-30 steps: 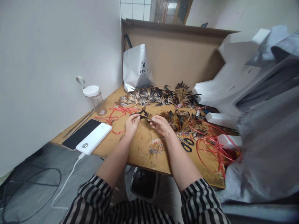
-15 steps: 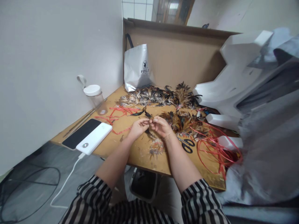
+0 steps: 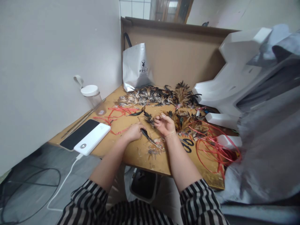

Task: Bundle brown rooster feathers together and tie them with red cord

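Across the lower middle, the table (image 3: 138, 160), with cardboard (image 3: 182, 53) upright at the back and white foam (image 3: 225, 90) leaning in from the right. Against the cardboard's left end, a silver bag (image 3: 132, 68); along its foot, a long row of far feathers (image 3: 150, 95). Nearer, right of the middle, the near feathers (image 3: 185, 122), partly overlapped by a red tangle (image 3: 219, 147) of string. Could drag quills out of place if tugged.

Left hand (image 3: 134, 132): low over the table, fingers curled in, seemingly pinching one end of a dark feather (image 3: 147, 135). Right hand (image 3: 165, 125): raised beside the near feathers, thumb and fingers seemingly closed on a small bundle (image 3: 148, 118), dark plumes jutting left. Liable to splay or shed with too slack a pinch.

Just right of the right forearm, scissors (image 3: 187, 145), blades mostly hidden. Easy to knock with a careless elbow.

Between the hands, the dark feather, aslant toward some scraps (image 3: 156, 148). Likely to mix with them if dropped there, or crease if pressed against the table.
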### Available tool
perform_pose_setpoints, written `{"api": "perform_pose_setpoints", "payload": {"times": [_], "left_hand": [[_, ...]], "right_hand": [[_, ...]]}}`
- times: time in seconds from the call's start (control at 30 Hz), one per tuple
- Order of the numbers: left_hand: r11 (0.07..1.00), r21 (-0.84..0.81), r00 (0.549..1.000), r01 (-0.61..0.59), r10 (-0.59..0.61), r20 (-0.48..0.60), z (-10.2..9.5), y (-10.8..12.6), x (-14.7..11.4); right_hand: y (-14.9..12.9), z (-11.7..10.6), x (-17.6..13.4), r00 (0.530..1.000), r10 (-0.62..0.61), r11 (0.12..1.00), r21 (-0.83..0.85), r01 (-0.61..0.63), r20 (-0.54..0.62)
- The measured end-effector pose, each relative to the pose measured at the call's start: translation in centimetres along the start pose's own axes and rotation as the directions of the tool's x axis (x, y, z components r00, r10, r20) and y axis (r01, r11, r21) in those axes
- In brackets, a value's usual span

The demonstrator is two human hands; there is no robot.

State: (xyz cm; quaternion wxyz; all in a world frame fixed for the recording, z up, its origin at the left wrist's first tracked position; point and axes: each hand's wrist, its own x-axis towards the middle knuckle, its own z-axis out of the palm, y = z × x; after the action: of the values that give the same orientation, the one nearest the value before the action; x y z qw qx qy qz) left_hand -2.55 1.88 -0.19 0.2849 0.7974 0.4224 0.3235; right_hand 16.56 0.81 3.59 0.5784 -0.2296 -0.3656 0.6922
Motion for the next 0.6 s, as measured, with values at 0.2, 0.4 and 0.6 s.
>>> {"api": "perform_pose_setpoints", "payload": {"times": [0.2,0.4,0.6], "left_hand": [[0.958,0.264,0.983,-0.113,0.068,0.173,-0.2,-0.8,1.2],[0.969,0.229,0.995,-0.090,0.079,0.059,-1.7,-0.3,1.6],[0.995,0.041,0.987,-0.087,0.080,0.136,-2.4,0.0,1.7]], "right_hand": [[-0.3,-0.2,0.0,1.000,-0.031,0.996,0.088,0.030,0.001],[-0.7,-0.8,0.1,0.995,-0.084,0.992,0.085,0.088,-0.044],[-0.8,-1.2,0.2,0.991,-0.114,0.989,0.087,0.120,-0.076]]}}
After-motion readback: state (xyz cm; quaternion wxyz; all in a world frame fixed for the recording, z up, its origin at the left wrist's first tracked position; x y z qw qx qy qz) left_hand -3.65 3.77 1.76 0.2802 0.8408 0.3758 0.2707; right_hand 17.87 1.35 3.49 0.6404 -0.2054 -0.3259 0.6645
